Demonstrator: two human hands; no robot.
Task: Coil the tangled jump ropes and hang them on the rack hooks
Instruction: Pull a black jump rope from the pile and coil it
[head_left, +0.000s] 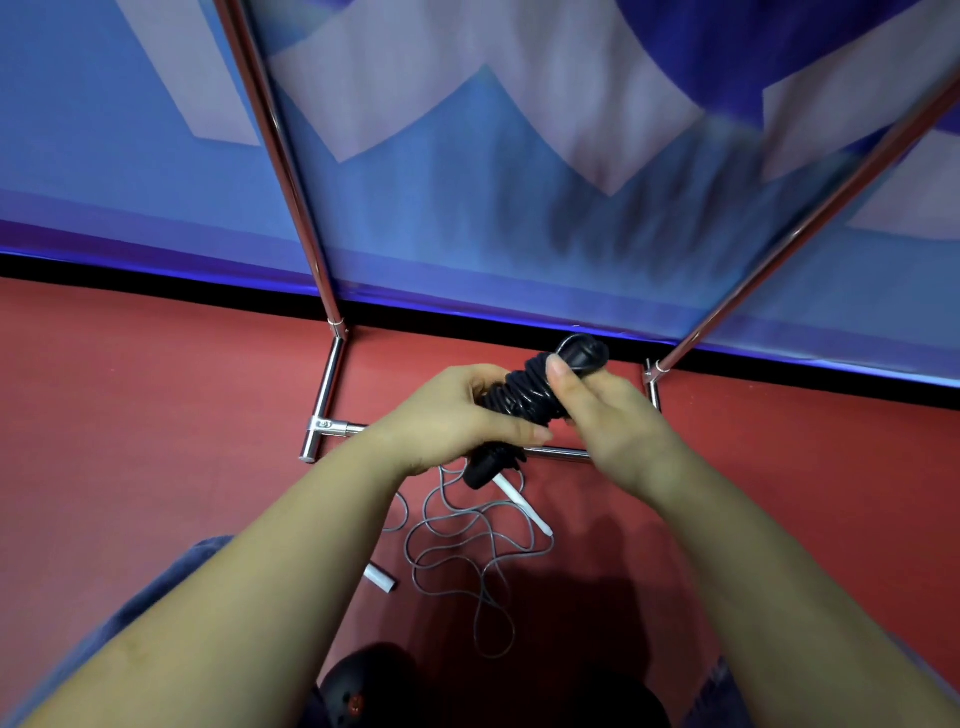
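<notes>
A red floor (156, 395) fills the lower half of the view, meeting a wall at a black baseboard strip (156, 270) that runs from 9 o'clock across to 3 o'clock. Above it, from 9 through 12 to 3 o'clock, the wall carries a blue mural (104, 130) with pale lavender zigzag shapes (519, 104) and a darker violet patch towards 1 o'clock. At 6 o'clock, a dark rounded object (363, 686) with a small red mark shows, too blurred to identify.
</notes>
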